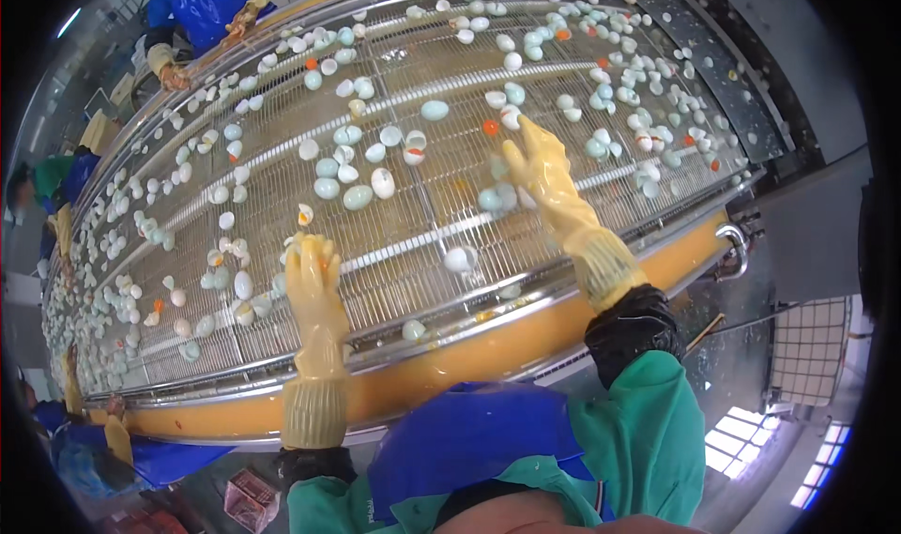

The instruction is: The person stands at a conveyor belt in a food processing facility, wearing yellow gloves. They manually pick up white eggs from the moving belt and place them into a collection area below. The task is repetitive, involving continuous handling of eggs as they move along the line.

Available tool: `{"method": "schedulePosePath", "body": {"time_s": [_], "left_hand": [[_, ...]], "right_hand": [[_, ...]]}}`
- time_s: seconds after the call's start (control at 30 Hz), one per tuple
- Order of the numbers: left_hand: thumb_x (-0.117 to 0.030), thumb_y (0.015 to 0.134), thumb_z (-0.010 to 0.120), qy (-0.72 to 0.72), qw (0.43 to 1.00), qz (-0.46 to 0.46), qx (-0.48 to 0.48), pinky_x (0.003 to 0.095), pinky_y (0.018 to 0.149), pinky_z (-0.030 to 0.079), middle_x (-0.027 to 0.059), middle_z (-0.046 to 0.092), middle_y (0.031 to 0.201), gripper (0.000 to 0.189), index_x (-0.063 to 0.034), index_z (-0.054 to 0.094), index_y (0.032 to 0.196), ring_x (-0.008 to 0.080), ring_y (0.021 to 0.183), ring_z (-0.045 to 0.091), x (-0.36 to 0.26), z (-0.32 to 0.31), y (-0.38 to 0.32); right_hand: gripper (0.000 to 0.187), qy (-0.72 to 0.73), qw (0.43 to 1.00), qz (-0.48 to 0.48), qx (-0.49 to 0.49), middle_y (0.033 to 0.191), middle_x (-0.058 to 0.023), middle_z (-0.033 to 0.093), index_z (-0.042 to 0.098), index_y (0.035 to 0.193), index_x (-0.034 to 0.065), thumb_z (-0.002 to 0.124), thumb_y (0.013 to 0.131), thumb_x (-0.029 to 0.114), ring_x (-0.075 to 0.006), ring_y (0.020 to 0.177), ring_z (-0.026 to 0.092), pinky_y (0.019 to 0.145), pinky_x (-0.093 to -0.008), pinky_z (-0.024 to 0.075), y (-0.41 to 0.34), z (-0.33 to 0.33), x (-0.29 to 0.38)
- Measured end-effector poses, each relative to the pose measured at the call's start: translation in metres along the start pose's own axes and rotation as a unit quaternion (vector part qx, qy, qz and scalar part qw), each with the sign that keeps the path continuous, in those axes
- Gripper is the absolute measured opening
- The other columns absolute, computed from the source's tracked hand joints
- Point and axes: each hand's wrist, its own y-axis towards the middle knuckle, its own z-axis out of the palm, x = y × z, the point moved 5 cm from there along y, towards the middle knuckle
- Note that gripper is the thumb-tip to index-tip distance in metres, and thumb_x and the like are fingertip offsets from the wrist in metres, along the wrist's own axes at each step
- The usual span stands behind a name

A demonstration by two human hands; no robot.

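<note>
Both hands wear long yellow rubber gloves over a wide metal bar conveyor [464,231] strewn with pale blue and white eggshells. My left hand [312,266] is over the near-left bars, fingers curled, with an orange yolk partly visible at them; whether it grips this is unclear. A broken shell with yolk [305,214] lies just beyond it. My right hand [536,155] reaches farther out, its fingertips at a white eggshell [510,117]; a firm hold cannot be made out. An orange yolk [490,127] lies left of those fingertips. Below the right hand are blurred pale blue shells [491,198].
An orange-yellow rim [450,386] with metal rails borders the conveyor's near side. Co-workers' gloved hands [243,24] rest along the far edge, and others are at the left end. A metal chute [732,87] adjoins the right end. A bent metal pipe [738,249] sticks out at near right.
</note>
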Motion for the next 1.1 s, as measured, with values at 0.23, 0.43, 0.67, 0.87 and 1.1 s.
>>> {"method": "schedulePosePath", "body": {"time_s": [0.23, 0.43, 0.67, 0.87, 1.1], "left_hand": [[-0.03, 0.099, 0.069, 0.179, 0.977, -0.031, 0.112, 0.0302, 0.081, 0.055, 0.0109, 0.061, 0.138, 0.057, -0.0043, 0.052, 0.147, 0.0157, 0.103, 0.066, 0.027, 0.079, 0.038], [-0.027, 0.091, 0.076, 0.397, 0.91, 0.057, 0.101, 0.0427, 0.077, 0.056, 0.0176, 0.074, 0.103, 0.044, -0.0086, 0.064, 0.129, 0.0294, 0.087, 0.072, 0.052, 0.185, 0.103], [-0.026, 0.09, 0.078, 0.517, 0.831, 0.205, 0.003, 0.051, 0.078, 0.056, 0.0195, 0.072, 0.093, 0.034, -0.0079, 0.066, 0.116, 0.0437, 0.086, 0.07, 0.115, 0.195, 0.167], [-0.025, 0.097, 0.071, 0.385, 0.88, 0.243, 0.139, 0.0401, 0.069, 0.055, 0.0141, 0.073, 0.101, 0.035, -0.0071, 0.066, 0.126, 0.0308, 0.075, 0.067, 0.108, 0.173, 0.115], [-0.019, 0.101, 0.066, 0.259, 0.902, -0.131, 0.321, 0.024, 0.06, 0.052, 0.0075, 0.071, 0.103, 0.032, -0.0066, 0.064, 0.13, 0.0097, 0.074, 0.065, 0.051, 0.165, -0.093]], "right_hand": [[0.027, -0.147, 0.973, -0.032, 0.172, 0.114, -0.016, 0.075, 0.072, 0.113, 0.0084, 0.064, 0.092, 0.023, -0.0368, 0.108, 0.071, 0.087, -0.0496, 0.0569, 0.091, 0.109, -0.018], [0.023, -0.184, 0.946, 0.051, 0.261, 0.119, -0.0164, 0.074, 0.076, 0.113, 0.0094, 0.063, 0.093, 0.007, -0.034, 0.111, 0.073, 0.088, -0.0445, 0.0605, 0.118, 0.165, -0.055], [0.03, 0.277, 0.938, 0.11, 0.175, 0.097, -0.0085, 0.062, 0.065, 0.128, 0.0096, 0.059, 0.105, 0.029, -0.0181, 0.078, 0.064, 0.08, -0.0313, 0.0584, 0.048, 0.016, 0.01], [0.039, 0.3, 0.869, -0.034, 0.392, 0.127, -0.0138, 0.068, 0.067, 0.134, 0.0079, 0.058, 0.107, 0.035, -0.0306, 0.115, 0.064, 0.1, -0.0407, 0.0516, -0.103, -0.033, -0.005], [0.024, 0.272, 0.793, -0.311, 0.447, 0.108, -0.0211, 0.068, 0.065, 0.117, -0.0006, 0.055, 0.103, 0.016, -0.0409, 0.104, 0.067, 0.087, -0.0492, 0.0546, -0.18, -0.076, 0.004]]}}
